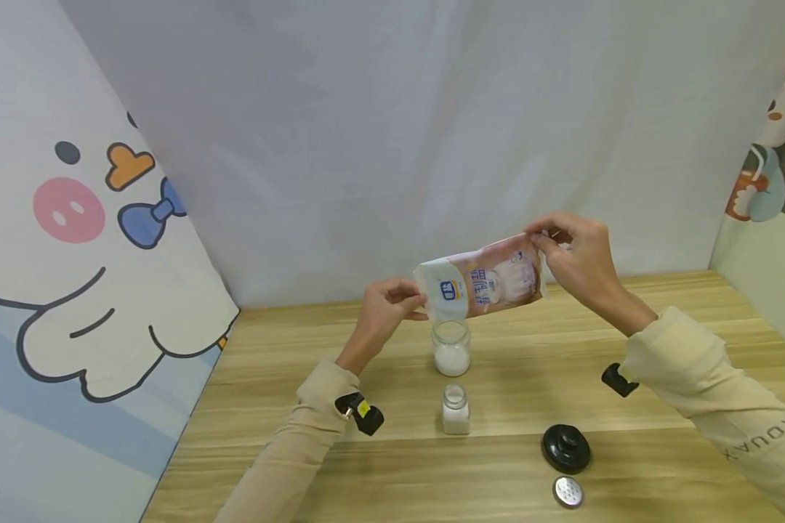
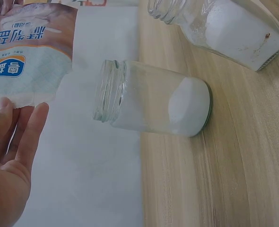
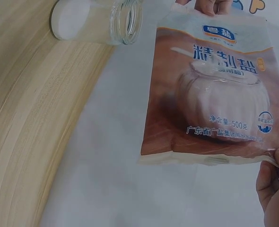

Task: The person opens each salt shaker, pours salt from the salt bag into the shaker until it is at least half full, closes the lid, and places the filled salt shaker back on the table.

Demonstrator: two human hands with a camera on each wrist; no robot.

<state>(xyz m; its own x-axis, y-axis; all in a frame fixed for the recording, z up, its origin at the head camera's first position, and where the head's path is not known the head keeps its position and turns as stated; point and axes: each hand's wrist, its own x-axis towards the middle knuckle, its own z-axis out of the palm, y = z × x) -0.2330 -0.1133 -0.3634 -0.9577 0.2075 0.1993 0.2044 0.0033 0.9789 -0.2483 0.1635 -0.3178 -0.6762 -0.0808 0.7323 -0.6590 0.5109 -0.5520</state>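
Observation:
A brown and pale-blue bag of salt (image 1: 500, 280) is held stretched and tilted above the table, its right end higher. My left hand (image 1: 384, 311) pinches the pale end, near the label logo, as the left wrist view also shows. By its brown end, my right hand (image 1: 578, 258) pinches a corner between thumb and fingers. Just under the bag's left end stands an uncovered glass jar (image 1: 451, 356) with white salt in its lower part. A smaller glass bottle (image 1: 456, 418), upright and uncovered, stands nearer me with white contents. Whether salt is pouring cannot be made out.
A black knobbed lid (image 1: 565, 448) lies to the right on the wooden table (image 1: 288, 450), beside a silver cap with holes (image 1: 568, 492). Behind the table hangs a pale curtain (image 1: 392, 145). Printed cartoon panels (image 1: 157, 305) stand at both sides.

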